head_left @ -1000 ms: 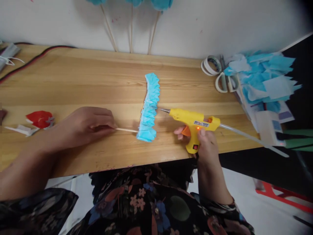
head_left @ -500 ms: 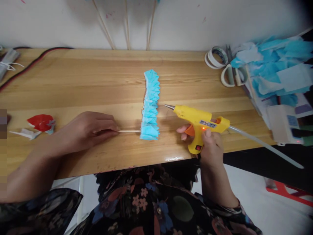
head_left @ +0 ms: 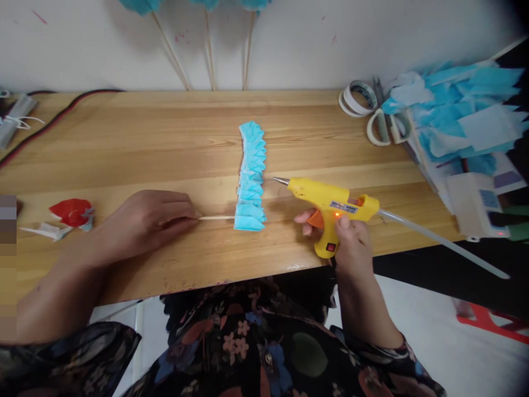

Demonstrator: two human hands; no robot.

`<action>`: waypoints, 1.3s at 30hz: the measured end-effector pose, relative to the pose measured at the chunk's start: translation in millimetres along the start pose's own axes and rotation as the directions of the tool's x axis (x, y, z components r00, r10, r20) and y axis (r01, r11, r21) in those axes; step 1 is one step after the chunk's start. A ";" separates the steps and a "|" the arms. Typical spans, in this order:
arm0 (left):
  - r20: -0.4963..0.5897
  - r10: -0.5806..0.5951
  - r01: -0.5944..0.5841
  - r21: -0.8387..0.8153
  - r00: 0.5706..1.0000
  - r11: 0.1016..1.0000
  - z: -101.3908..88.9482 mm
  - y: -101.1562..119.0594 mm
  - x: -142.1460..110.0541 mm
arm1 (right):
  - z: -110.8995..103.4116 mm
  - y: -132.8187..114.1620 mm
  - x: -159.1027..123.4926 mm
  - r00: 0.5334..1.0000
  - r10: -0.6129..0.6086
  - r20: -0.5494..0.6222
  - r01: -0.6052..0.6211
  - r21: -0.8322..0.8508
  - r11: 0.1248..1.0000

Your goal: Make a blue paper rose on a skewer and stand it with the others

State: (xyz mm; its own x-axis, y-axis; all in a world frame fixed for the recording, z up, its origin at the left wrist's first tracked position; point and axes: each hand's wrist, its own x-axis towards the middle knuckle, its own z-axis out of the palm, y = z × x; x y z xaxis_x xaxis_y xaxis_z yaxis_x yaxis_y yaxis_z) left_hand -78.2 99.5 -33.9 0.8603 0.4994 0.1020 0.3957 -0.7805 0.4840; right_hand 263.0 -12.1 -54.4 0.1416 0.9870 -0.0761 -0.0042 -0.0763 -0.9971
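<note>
My left hand [head_left: 142, 220] lies on the wooden table [head_left: 124, 138], fingers pinched on a thin wooden stick [head_left: 217, 218] whose far end goes into the near end of a folded strip of light blue tissue paper [head_left: 250, 175]. My right hand [head_left: 349, 240] grips a yellow hot glue gun [head_left: 330, 201] by its handle, one finger under the orange trigger. Its metal nozzle points left, just right of the blue strip and apart from it. A clear glue stick [head_left: 442, 242] juts out behind the gun.
Tape rolls [head_left: 357, 99] and a heap of blue and white tissue paper [head_left: 454, 110] sit at the right end. A red scrap [head_left: 70, 212] lies far left. A red-black cable [head_left: 61, 105] runs along the back left. Wooden sticks [head_left: 210, 55] lean against the wall.
The view shifted slightly. Both hands, the stick and the glue gun keep nearly the same places; the nozzle stays just right of the blue strip.
</note>
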 end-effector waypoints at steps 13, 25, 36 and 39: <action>-0.086 -0.036 0.055 0.227 0.996 0.972 9.7 -2.5 3.0 | -0.1 0.1 -0.5 0.999 -0.029 0.014 0.028 0.036 0.999; 0.041 -0.090 0.093 -0.074 0.995 0.993 -9.9 -2.3 0.5 | 1.9 -1.2 -0.4 1.000 -0.021 0.003 0.021 0.025 0.999; 0.055 -0.063 0.070 -0.127 0.996 0.989 -11.1 -6.7 -2.9 | 1.4 0.3 -1.4 1.000 -0.018 0.003 0.018 -0.028 0.999; 0.046 -0.077 0.080 -0.085 0.996 0.993 -9.1 -7.3 -3.1 | 1.4 0.9 -1.5 0.999 -0.034 0.023 0.035 -0.019 0.999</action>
State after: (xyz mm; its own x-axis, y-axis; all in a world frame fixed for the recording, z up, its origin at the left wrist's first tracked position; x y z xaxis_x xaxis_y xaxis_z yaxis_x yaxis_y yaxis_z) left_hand -86.7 107.0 -29.8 0.8413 0.5400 0.0247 0.4347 -0.7031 0.5627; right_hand 261.4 -13.5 -55.2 0.1193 0.9920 -0.0422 0.0194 -0.0448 -0.9988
